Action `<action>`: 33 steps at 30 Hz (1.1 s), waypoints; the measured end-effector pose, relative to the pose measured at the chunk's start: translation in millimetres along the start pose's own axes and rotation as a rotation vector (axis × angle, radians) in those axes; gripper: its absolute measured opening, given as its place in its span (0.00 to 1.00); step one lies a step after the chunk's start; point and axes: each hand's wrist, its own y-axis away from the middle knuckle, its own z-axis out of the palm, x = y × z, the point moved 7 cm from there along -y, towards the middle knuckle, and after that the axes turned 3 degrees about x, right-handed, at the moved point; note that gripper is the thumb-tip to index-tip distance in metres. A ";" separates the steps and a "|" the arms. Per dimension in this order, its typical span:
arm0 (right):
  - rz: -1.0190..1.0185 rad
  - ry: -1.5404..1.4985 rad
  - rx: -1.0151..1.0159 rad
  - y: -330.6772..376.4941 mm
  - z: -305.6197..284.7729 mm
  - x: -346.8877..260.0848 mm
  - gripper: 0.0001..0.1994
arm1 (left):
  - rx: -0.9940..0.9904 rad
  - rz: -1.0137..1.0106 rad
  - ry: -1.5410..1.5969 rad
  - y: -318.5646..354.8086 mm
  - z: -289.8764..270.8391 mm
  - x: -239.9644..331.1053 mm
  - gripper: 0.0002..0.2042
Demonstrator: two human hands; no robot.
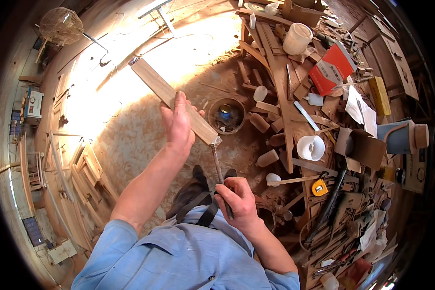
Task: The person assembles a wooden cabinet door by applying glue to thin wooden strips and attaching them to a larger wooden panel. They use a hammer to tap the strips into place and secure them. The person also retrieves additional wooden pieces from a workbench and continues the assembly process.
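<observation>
A flat, pale brown wooden board [162,89] with straight edges and visible grain lies in the left hand [179,121], slanting from far left of that grip to near right of it. Its far end carries a dark patch; its near end has a ragged whitish patch. Just at this near end is the tip of a slim, dark-shafted tool [217,162]; whether they touch is hard to tell.

The left hand is clamped on the board, thumb along the upper face and fingers wrapping the far edge. The right hand [238,200] is closed around the tool's lower shaft.

Right of the left grip, a round basin [227,99] on the floor holds a blue tin [224,116] with a gold-coloured rim among dark bits. Farther right of both grips, on the cluttered bench, sit a white bucket [297,38], a white round tub [311,148] showing its pale interior, an open cardboard box [372,151] with something dark inside, and a blue bucket [395,137], its contents hidden.

The left forearm reaches forward, nearly straight; the right arm is bent, its hand close before the blue shirt [179,256], knuckles up.
</observation>
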 end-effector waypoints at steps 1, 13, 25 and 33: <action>0.003 -0.012 -0.004 0.0 -1.3 0.5 0.16 | -0.002 0.008 -0.007 -0.4 0.0 0.2 0.15; 0.225 0.218 0.390 22.1 -160.5 27.6 0.09 | 0.015 0.052 0.033 -10.7 -14.9 0.6 0.15; 0.995 -0.555 0.895 98.8 -289.7 259.2 0.19 | -0.053 0.032 0.143 10.1 -62.7 50.7 0.16; 1.073 -0.265 0.870 83.1 -194.1 160.0 0.18 | 0.159 0.175 0.126 17.9 -204.7 95.4 0.14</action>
